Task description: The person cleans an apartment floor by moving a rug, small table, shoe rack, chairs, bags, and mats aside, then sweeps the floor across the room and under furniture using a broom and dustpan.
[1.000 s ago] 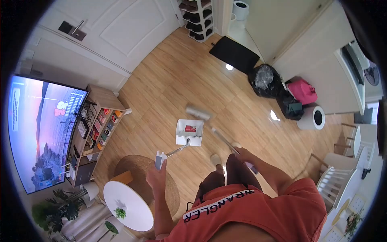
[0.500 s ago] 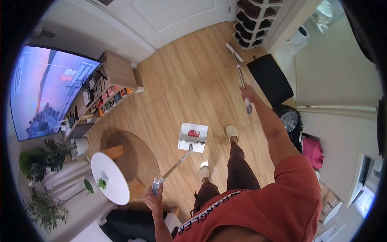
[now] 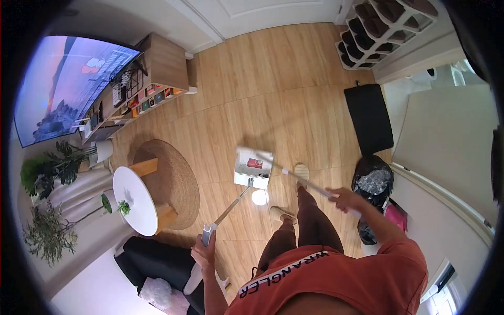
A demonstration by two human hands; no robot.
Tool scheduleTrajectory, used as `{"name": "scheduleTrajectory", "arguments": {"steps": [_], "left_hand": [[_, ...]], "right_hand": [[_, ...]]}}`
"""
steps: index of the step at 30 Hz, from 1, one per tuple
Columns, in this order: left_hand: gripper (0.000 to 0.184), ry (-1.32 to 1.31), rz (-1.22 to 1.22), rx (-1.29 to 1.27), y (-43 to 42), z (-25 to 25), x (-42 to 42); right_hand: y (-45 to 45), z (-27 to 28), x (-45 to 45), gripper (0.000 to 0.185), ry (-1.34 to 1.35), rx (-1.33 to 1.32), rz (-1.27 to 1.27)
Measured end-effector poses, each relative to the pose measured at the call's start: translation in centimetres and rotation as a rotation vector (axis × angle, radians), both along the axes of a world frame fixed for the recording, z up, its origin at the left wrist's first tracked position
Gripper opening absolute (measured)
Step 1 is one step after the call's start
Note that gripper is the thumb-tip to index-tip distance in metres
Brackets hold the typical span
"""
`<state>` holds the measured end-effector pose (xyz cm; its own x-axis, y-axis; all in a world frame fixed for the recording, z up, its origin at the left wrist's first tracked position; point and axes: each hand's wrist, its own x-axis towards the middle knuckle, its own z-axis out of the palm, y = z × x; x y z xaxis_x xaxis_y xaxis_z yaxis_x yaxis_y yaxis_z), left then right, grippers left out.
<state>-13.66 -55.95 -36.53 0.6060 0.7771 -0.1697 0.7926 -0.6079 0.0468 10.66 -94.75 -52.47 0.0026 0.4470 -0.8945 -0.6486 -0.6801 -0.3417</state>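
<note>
My left hand (image 3: 203, 252) is closed around the grey-and-white grip of a long-handled dustpan (image 3: 242, 168). Its white pan rests on the floor with a red packet (image 3: 255, 163) and some small dark debris inside. In my right hand (image 3: 346, 200) is the handle of a broom (image 3: 311, 186), slanting down to the left. The broom's head is smeared by motion and lies across the far edge of the pan. My slippered feet stand just right of the dustpan.
A round white table (image 3: 135, 202) on a woven rug (image 3: 181, 184) stands left, below the TV cabinet (image 3: 165, 60). Toward the right lie a black mat (image 3: 369, 118) and a black bag (image 3: 374, 170). A shoe rack (image 3: 367, 39) stands near the door (image 3: 268, 13).
The broom has swung from the upper right, near the shoe rack, down and left to the pan. My right hand has come lower and closer to me. The dustpan stays nearly in place.
</note>
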Motion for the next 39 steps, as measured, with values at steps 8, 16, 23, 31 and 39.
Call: {"name": "scheduleTrajectory", "arguments": {"steps": [8, 16, 23, 31, 39], "left_hand": [[0.031, 0.032, 0.158, -0.009, -1.9, -0.4, -5.2], [0.027, 0.003, 0.404, 0.033, -6.7, 0.1, -7.4], [0.030, -0.021, 0.545, 0.028, -9.7, -0.8, -12.2], [0.038, 0.021, 0.498, 0.068, -8.7, -0.4, -12.4], [0.041, -0.087, 0.442, 0.006, -10.6, 0.0, -20.8]], "right_hand": [[13.4, -8.9, 18.8, 0.043, -0.882, -0.155, -0.152], [37.6, -20.9, 26.2, 0.038, -0.892, -0.170, -0.032], [28.0, -24.6, 17.8, 0.060, -1.177, 0.044, 0.604], [1.2, -10.3, -2.2, 0.050, -0.824, 0.247, 0.800], [5.1, 4.9, -1.7, 0.046, -0.432, 0.013, 0.234]]}}
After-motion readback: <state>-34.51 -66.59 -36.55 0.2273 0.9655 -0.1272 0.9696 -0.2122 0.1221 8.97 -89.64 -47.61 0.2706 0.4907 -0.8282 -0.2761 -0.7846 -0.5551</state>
